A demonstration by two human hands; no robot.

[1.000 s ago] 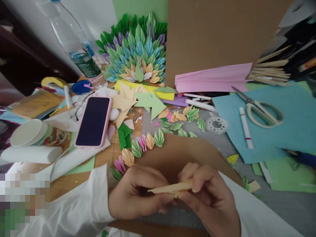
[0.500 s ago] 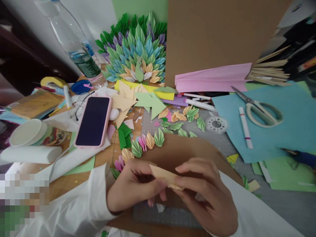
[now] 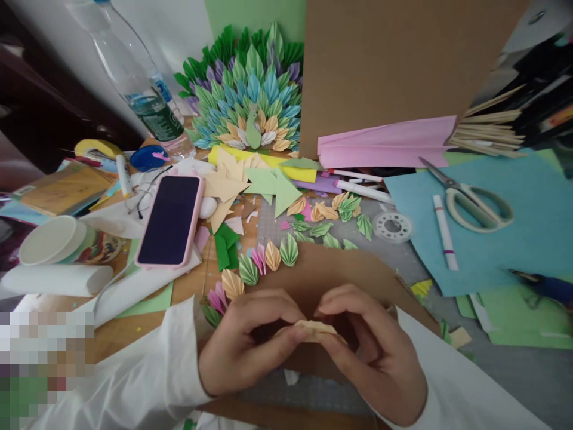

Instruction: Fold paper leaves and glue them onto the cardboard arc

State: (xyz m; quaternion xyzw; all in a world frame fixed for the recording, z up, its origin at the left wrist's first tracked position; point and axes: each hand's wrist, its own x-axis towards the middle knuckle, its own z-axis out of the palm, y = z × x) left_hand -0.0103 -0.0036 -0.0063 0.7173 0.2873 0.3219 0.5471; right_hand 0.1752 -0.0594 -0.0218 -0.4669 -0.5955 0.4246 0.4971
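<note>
Between my two hands is a small folded piece of pale orange paper (image 3: 316, 328), seen nearly edge-on. My left hand (image 3: 255, 340) pinches its left end between thumb and fingers. My right hand (image 3: 373, 349) holds the right end, thumb below and fingers curled above. Under the hands lies a brown cardboard piece (image 3: 340, 269). Along its upper left edge sit pleated paper leaves in green, orange and pink, among them an orange leaf (image 3: 273, 255) and a green leaf (image 3: 289, 249).
A phone (image 3: 170, 221) and a paper cup (image 3: 54, 240) are at the left, a bottle (image 3: 154, 113) behind. Scissors (image 3: 478, 206) rest on blue paper (image 3: 532, 239) at the right. A paper peacock (image 3: 253, 128) stands at the back beside upright cardboard (image 3: 394, 65).
The pale orange paper has tilted from showing its broad face to nearly edge-on. My left hand has shifted slightly right, and my right fingers have closed in around the paper's right end.
</note>
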